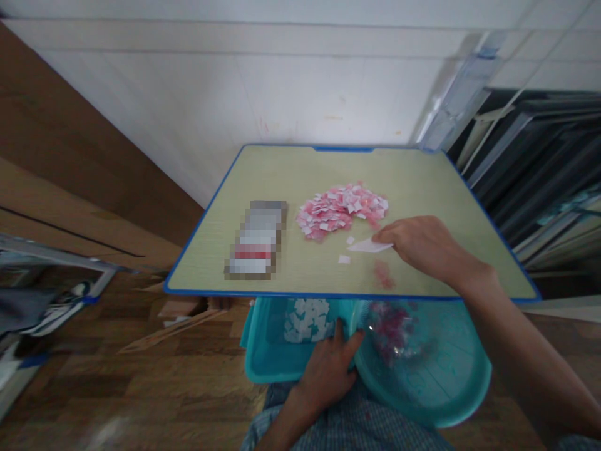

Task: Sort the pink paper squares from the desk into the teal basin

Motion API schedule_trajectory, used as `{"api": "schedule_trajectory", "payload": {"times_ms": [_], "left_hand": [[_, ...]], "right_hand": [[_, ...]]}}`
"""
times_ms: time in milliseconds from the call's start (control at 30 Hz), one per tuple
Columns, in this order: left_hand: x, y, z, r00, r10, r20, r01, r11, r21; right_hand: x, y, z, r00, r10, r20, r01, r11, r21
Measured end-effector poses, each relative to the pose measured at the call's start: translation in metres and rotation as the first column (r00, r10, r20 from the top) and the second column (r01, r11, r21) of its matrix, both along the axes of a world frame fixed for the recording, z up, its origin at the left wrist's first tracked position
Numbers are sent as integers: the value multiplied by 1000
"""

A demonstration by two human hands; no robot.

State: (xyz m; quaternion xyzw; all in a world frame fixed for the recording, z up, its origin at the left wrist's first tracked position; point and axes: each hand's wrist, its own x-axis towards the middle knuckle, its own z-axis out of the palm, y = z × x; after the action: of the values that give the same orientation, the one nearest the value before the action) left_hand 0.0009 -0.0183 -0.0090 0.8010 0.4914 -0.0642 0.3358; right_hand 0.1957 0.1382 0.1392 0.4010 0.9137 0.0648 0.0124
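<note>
My right hand (pixel 425 246) is above the board, its fingers closed on a thin white flat piece (pixel 369 245) with a pointed end, low over the surface. Two small white squares, one of them the nearer square (pixel 344 259), lie by its tip. Behind them is a heap of small pink and white pieces (pixel 328 210), and a faint pink patch (pixel 384 274) lies near the front edge. My left hand (pixel 331 366) is below the board with its fingers apart, at the rims where a teal rectangular tub (pixel 263 371) and a round teal basin (pixel 451 404) meet.
The blue-edged board (pixel 413 178) stands against a white wall. A phone-like blurred object (pixel 257 241) lies on its left side. White squares (pixel 307 319) are in the tub; clear plastic with dark pink bits (pixel 394 329) is in the basin. Dark panels (pixel 549 150) lean at right.
</note>
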Motion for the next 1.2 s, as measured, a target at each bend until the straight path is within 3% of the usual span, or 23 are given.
{"api": "schedule_trajectory", "payload": {"times_ms": [233,400,600,900,1000,1100,1200], "left_hand": [[1,-1,1,1000,20,1,-20,1000,5],[1,1,5,1000,12,-11,-12,1000,-19],[1,0,2,1000,2,6,-2,1000,5],[1,0,1,1000,-15,-7,15,1000,3],[0,-1,-1,1000,-17,2,17,1000,16],[0,-1,-2,1000,-20,5,20,1000,10],[1,-1,-1,1000,-23,0,23,1000,6]], "right_hand": [[-5,3,-3,995,-96,41,92,990,106],[-10,-6,2,997,80,-18,-81,994,-72],[-13,-15,16,1000,-1,3,1,995,-102],[-40,-37,11,960,278,-6,-274,941,-198],[-33,-32,11,974,226,-19,-227,968,-112],[-21,-25,11,997,77,20,-77,997,-26],[-17,-25,11,997,24,73,-22,999,-30]]}}
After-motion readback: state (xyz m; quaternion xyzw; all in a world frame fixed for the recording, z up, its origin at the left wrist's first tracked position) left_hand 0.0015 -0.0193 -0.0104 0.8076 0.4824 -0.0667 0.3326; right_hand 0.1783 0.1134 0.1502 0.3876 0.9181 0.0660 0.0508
